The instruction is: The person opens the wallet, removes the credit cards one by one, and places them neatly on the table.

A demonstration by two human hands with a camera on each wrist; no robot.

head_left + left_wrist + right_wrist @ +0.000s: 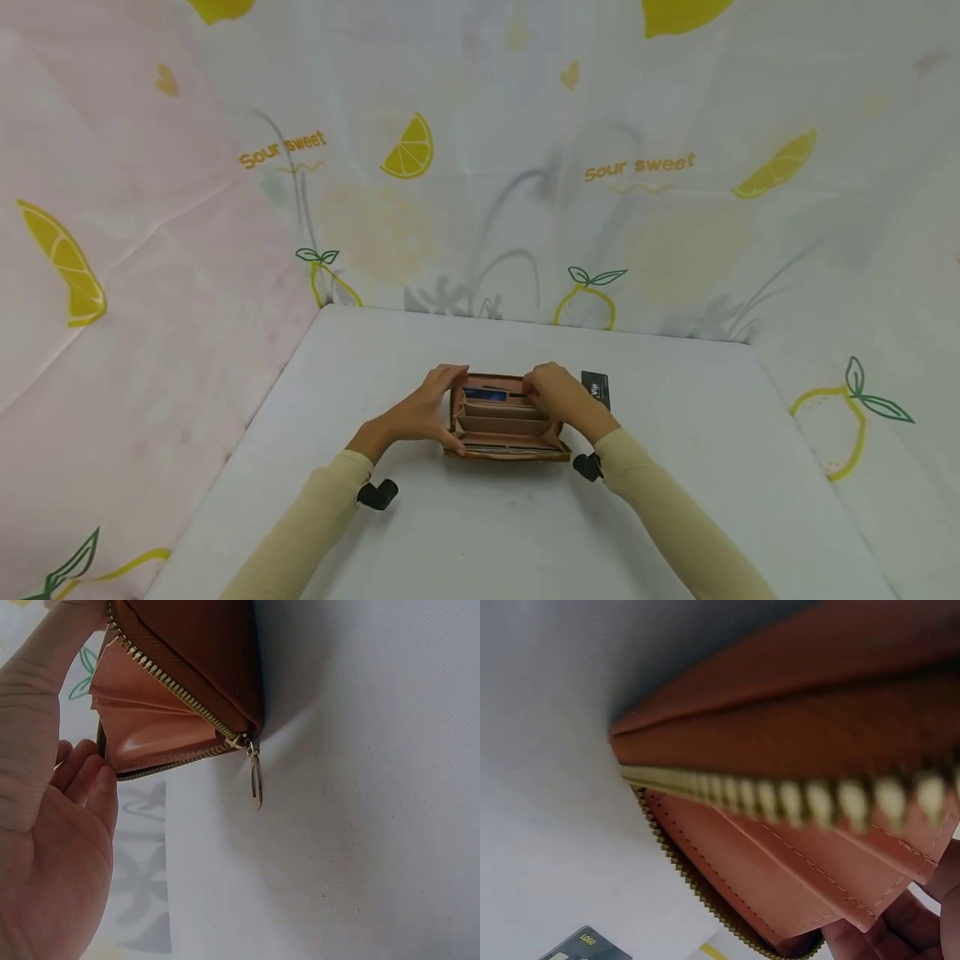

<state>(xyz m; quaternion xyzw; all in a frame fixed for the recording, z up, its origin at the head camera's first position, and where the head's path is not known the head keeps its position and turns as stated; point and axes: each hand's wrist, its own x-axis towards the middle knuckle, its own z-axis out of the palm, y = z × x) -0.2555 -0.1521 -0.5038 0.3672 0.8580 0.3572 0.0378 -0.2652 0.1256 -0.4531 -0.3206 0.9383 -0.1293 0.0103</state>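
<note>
While lemon-printed cloth (480,208) rose behind and on both sides of your work, with "Sour sweet" lettered twice across its back panel, the white tabletop (675,517) spread out before you. Your two arms reached over it in pale sleeves (307,517), coming in from the near side.

Between your hands, near the middle of the tabletop, sat the brown wallet (498,425), spread wide with its pink pockets facing up. Your left hand (423,412) grasped the wallet by its left end, thumb on the near edge and fingers at the far one. Your right hand (562,396) was at the far right part of the wallet with its fingers bent; they hid their own tips, so you could not tell from the views whether they pinched anything.

On each wrist sat a small black device, one at the left (377,495) and one at the right (587,467). Just beyond your right hand, a black card (597,382) marked "Vip" lay on the tabletop, partly covered by that arm. A blue card (486,394) showed inside the wallet along its far wall, and beside it a dark strip (517,395) too small to make out. Brass zipper teeth (176,686) edged the opening, and from their end the zipper pull (256,776) hung over the tabletop.
</note>
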